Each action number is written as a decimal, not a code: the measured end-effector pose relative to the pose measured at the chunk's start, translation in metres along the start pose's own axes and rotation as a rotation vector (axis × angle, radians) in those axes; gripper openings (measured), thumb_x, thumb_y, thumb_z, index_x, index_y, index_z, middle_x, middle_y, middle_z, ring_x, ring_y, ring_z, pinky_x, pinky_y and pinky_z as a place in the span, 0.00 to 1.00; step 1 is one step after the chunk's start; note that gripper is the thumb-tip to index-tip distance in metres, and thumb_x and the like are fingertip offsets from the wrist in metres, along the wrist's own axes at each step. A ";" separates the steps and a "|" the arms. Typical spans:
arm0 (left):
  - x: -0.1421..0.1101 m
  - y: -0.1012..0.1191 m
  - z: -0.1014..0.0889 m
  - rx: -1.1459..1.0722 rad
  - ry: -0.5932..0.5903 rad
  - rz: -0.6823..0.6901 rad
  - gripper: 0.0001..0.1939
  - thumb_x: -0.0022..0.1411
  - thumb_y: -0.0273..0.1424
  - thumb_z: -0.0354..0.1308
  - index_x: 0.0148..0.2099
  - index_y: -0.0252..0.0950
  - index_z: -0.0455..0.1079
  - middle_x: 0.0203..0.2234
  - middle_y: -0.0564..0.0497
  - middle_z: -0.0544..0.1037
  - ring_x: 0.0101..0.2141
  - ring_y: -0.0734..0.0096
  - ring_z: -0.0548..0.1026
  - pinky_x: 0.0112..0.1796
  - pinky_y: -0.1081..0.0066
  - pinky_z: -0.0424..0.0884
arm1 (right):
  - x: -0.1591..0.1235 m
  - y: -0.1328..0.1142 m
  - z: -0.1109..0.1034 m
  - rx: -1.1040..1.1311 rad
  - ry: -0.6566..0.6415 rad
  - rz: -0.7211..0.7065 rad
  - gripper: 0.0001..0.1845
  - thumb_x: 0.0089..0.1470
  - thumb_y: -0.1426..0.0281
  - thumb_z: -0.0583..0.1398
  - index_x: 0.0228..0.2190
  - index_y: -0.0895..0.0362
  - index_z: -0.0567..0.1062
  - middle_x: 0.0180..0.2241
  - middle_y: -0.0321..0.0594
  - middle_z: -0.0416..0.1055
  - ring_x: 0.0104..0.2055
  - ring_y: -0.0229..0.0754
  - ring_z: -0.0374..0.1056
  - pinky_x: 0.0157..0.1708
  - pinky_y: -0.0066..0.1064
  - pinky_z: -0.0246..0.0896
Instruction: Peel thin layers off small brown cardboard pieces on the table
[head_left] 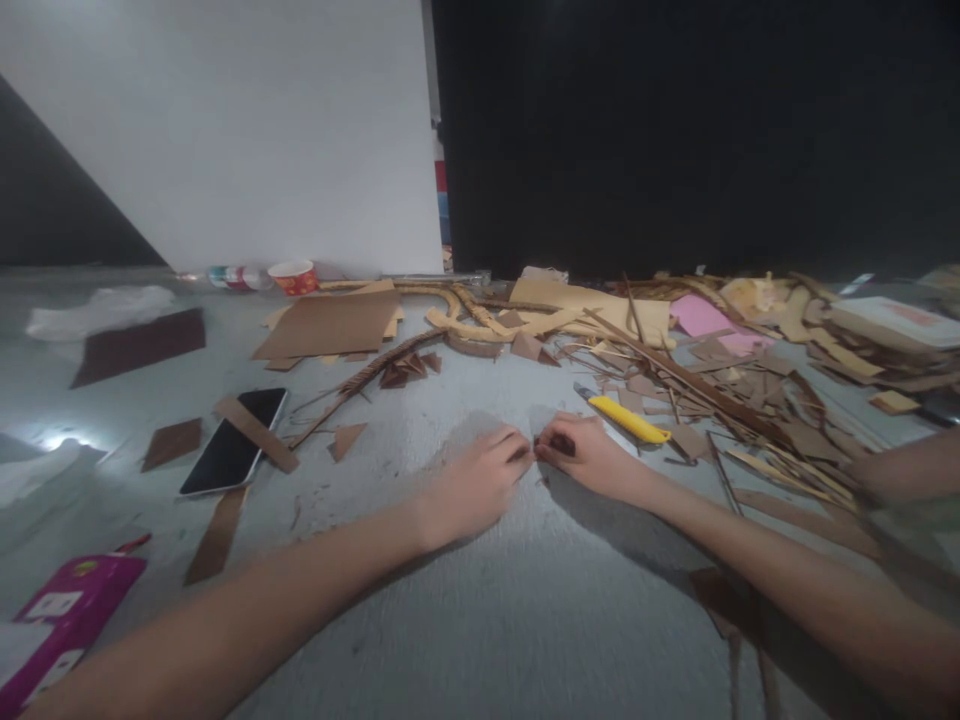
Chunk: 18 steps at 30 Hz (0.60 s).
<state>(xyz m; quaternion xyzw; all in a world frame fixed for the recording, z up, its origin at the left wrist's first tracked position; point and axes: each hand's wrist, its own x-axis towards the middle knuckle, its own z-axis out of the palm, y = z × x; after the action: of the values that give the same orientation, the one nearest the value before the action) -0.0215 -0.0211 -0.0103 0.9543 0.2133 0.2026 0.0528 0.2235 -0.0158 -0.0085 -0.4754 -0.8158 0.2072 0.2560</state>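
Observation:
My left hand (476,482) and my right hand (589,455) rest on the grey floor (525,600), fingertips meeting in the middle. Both are curled in a pinch around a small dark brown cardboard piece (553,446) held between them. A yellow utility knife (626,418) lies just beyond my right hand. A black smartphone (234,455) lies to the left with a brown cardboard strip (256,433) across it.
Heaps of cardboard offcuts and strips (720,390) spread across the right and back. A large cardboard sheet (330,325), a red paper cup (294,276), a dark board (139,345) and a pink packet (64,615) lie at left. A white wall and dark panel stand behind.

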 end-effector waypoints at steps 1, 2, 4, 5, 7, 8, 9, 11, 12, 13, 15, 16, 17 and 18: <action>0.000 0.000 0.000 -0.002 0.001 0.001 0.16 0.74 0.20 0.52 0.57 0.35 0.76 0.48 0.43 0.77 0.56 0.55 0.72 0.58 0.54 0.75 | 0.000 -0.001 -0.001 0.000 -0.016 0.019 0.07 0.65 0.72 0.66 0.32 0.55 0.79 0.32 0.37 0.77 0.32 0.39 0.69 0.35 0.33 0.56; 0.000 0.000 0.000 -0.003 0.002 0.002 0.16 0.74 0.20 0.52 0.57 0.35 0.76 0.48 0.42 0.77 0.55 0.55 0.73 0.58 0.54 0.75 | 0.000 -0.003 -0.001 0.001 -0.028 0.037 0.07 0.65 0.72 0.66 0.32 0.55 0.79 0.32 0.38 0.77 0.33 0.40 0.70 0.36 0.33 0.56; 0.000 0.000 -0.001 -0.006 0.004 0.007 0.15 0.74 0.20 0.52 0.56 0.34 0.77 0.48 0.42 0.77 0.55 0.56 0.73 0.58 0.55 0.75 | 0.000 -0.005 -0.001 0.004 -0.035 0.055 0.08 0.65 0.71 0.65 0.32 0.55 0.79 0.33 0.39 0.78 0.34 0.41 0.70 0.36 0.34 0.56; 0.001 0.000 -0.001 -0.007 0.004 0.010 0.15 0.74 0.20 0.52 0.55 0.34 0.77 0.48 0.42 0.77 0.55 0.56 0.73 0.59 0.55 0.75 | 0.000 -0.005 -0.001 0.004 -0.030 0.058 0.08 0.65 0.71 0.65 0.32 0.55 0.79 0.33 0.39 0.78 0.34 0.42 0.70 0.37 0.34 0.56; 0.001 0.000 -0.001 -0.008 -0.002 0.010 0.14 0.75 0.20 0.52 0.54 0.33 0.77 0.49 0.42 0.77 0.55 0.57 0.73 0.59 0.56 0.75 | 0.000 -0.005 0.000 0.000 -0.021 0.066 0.08 0.65 0.71 0.65 0.32 0.55 0.79 0.33 0.40 0.78 0.35 0.43 0.70 0.37 0.35 0.56; 0.001 0.000 -0.001 -0.009 -0.006 0.007 0.14 0.75 0.20 0.52 0.55 0.33 0.76 0.49 0.42 0.77 0.55 0.57 0.73 0.59 0.57 0.75 | 0.000 -0.005 0.000 -0.003 -0.020 0.071 0.08 0.65 0.71 0.65 0.32 0.55 0.79 0.33 0.40 0.78 0.35 0.43 0.70 0.37 0.35 0.56; 0.000 0.000 -0.001 -0.011 -0.008 0.001 0.15 0.74 0.20 0.52 0.55 0.33 0.76 0.49 0.42 0.77 0.55 0.57 0.73 0.59 0.57 0.75 | 0.000 -0.005 0.001 -0.007 -0.021 0.077 0.07 0.65 0.71 0.65 0.32 0.55 0.79 0.33 0.40 0.78 0.35 0.43 0.71 0.37 0.35 0.56; 0.000 -0.001 0.000 -0.018 -0.007 -0.011 0.15 0.74 0.19 0.51 0.55 0.33 0.76 0.49 0.42 0.77 0.55 0.57 0.73 0.59 0.57 0.75 | 0.000 -0.004 0.002 -0.016 -0.020 0.088 0.07 0.64 0.71 0.65 0.31 0.55 0.79 0.33 0.40 0.78 0.35 0.44 0.71 0.38 0.36 0.55; 0.000 -0.001 0.000 -0.022 -0.004 -0.014 0.15 0.74 0.19 0.51 0.56 0.33 0.76 0.49 0.42 0.77 0.55 0.57 0.73 0.59 0.57 0.75 | 0.000 -0.004 0.002 -0.020 -0.017 0.090 0.07 0.64 0.71 0.65 0.31 0.55 0.79 0.33 0.40 0.78 0.35 0.44 0.71 0.38 0.36 0.55; 0.000 -0.001 0.000 -0.024 -0.001 -0.015 0.15 0.74 0.19 0.51 0.56 0.33 0.76 0.49 0.42 0.77 0.55 0.57 0.73 0.59 0.57 0.75 | -0.001 -0.004 0.003 -0.026 -0.010 0.089 0.07 0.64 0.71 0.65 0.31 0.55 0.79 0.32 0.40 0.78 0.35 0.44 0.71 0.37 0.36 0.54; 0.000 0.000 -0.001 -0.021 0.001 -0.006 0.15 0.74 0.19 0.51 0.55 0.32 0.76 0.49 0.42 0.77 0.55 0.57 0.73 0.59 0.57 0.75 | -0.002 -0.004 0.006 -0.042 0.017 0.082 0.07 0.64 0.71 0.64 0.31 0.55 0.79 0.32 0.40 0.78 0.35 0.44 0.71 0.37 0.36 0.54; 0.000 0.000 -0.002 -0.017 0.000 0.000 0.15 0.74 0.19 0.52 0.55 0.32 0.76 0.49 0.41 0.77 0.55 0.56 0.73 0.59 0.57 0.75 | -0.002 -0.004 0.007 -0.051 0.035 0.079 0.07 0.64 0.71 0.64 0.31 0.55 0.79 0.31 0.40 0.78 0.35 0.44 0.71 0.37 0.36 0.53; 0.000 0.000 -0.003 -0.014 -0.001 0.004 0.15 0.73 0.19 0.52 0.54 0.32 0.76 0.49 0.41 0.77 0.55 0.56 0.73 0.59 0.56 0.75 | -0.003 -0.004 0.009 -0.060 0.053 0.080 0.07 0.63 0.71 0.64 0.31 0.55 0.79 0.31 0.40 0.78 0.35 0.44 0.71 0.38 0.36 0.53; 0.001 0.001 -0.003 -0.011 -0.003 0.005 0.15 0.73 0.19 0.52 0.54 0.33 0.76 0.49 0.41 0.77 0.54 0.56 0.73 0.59 0.56 0.76 | -0.004 -0.005 0.011 -0.070 0.070 0.085 0.07 0.63 0.71 0.64 0.31 0.55 0.79 0.31 0.40 0.78 0.35 0.44 0.71 0.38 0.36 0.52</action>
<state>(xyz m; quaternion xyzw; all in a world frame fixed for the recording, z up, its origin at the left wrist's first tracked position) -0.0219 -0.0216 -0.0070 0.9548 0.2097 0.2027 0.0578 0.2151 -0.0226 -0.0148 -0.5252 -0.7921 0.1725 0.2587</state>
